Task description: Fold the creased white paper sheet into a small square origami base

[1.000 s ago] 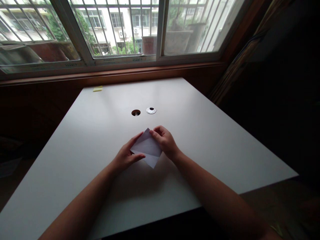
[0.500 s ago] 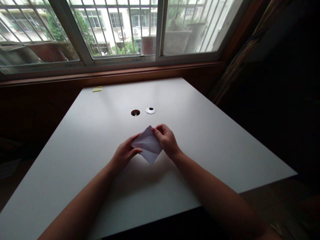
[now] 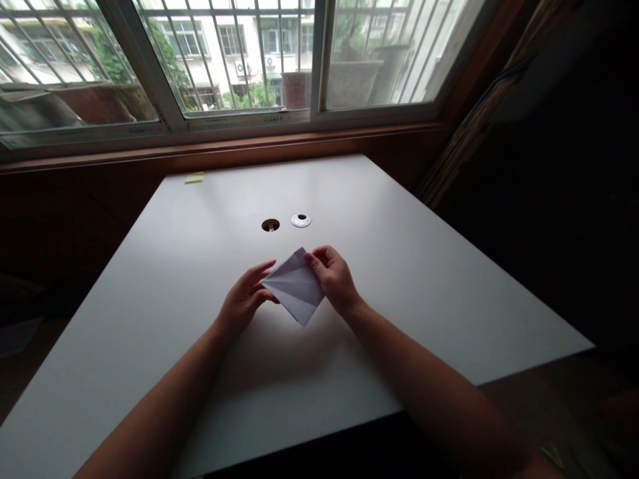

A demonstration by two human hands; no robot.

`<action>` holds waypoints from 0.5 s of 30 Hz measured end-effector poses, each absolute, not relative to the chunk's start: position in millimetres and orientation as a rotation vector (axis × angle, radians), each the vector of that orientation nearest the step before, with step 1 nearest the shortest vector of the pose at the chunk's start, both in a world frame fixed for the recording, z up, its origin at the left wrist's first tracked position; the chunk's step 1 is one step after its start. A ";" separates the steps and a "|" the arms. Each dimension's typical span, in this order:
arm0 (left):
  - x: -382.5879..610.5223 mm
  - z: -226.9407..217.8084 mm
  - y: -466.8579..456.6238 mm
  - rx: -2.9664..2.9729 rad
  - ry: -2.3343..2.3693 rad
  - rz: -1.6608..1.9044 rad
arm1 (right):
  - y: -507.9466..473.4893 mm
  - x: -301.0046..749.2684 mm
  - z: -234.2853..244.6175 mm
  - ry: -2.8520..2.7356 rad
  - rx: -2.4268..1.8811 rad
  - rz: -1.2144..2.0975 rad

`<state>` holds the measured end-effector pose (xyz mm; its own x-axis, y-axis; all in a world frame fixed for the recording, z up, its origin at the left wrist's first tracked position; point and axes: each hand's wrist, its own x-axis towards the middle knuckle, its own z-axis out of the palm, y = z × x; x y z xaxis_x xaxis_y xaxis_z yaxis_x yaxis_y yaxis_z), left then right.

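Note:
A folded white paper (image 3: 295, 287), diamond-shaped with creases across it, is held just above the white table (image 3: 200, 266) near its middle. My left hand (image 3: 244, 298) pinches the paper's left corner, thumb below and fingers curled behind. My right hand (image 3: 335, 279) grips the paper's right edge, with its fingers closed over the top. The paper's lower tip points toward me.
A round cable hole (image 3: 270, 225) and its white cap (image 3: 301, 220) lie beyond the hands. A yellow sticky note (image 3: 194, 178) sits at the table's far left corner. A barred window (image 3: 239, 53) runs along the back; the table's right edge drops into dark floor.
Both hands have lifted the paper slightly and tilted it away from me. My left hand slid from the lower left edge up to the left corner.

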<state>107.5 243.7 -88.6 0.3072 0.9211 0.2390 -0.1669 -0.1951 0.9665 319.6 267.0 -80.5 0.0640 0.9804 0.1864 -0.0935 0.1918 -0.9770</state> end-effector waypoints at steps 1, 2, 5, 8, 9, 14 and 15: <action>107.1 -89.4 244.3 1.397 0.759 1.186 | 266.9 319.5 -80.5 -1.181 -1.012 1.081; 106.9 -90.0 244.8 1.388 0.768 1.195 | 266.7 319.4 -80.4 -1.182 -1.005 1.084; 106.9 -89.8 244.8 1.370 0.794 1.212 | 265.7 319.1 -79.6 -1.187 -0.987 1.089; 107.6 -87.9 243.8 1.382 0.825 1.222 | 264.8 319.0 -79.0 -1.201 -0.968 1.079; 107.7 -87.2 243.5 1.388 0.836 1.226 | 264.5 319.0 -78.9 -1.209 -0.970 1.073; 106.4 -86.2 242.7 1.409 0.879 1.234 | 264.4 318.3 -79.1 -1.230 -0.972 1.081; 106.0 -86.8 242.9 1.415 0.884 1.231 | 264.5 318.1 -79.3 -1.227 -0.965 1.088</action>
<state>106.0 242.9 -86.8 0.2086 0.9514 0.2265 -0.0890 -0.2122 0.9732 318.1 264.5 -79.3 0.0149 0.9742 0.2250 -0.1064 0.2253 -0.9685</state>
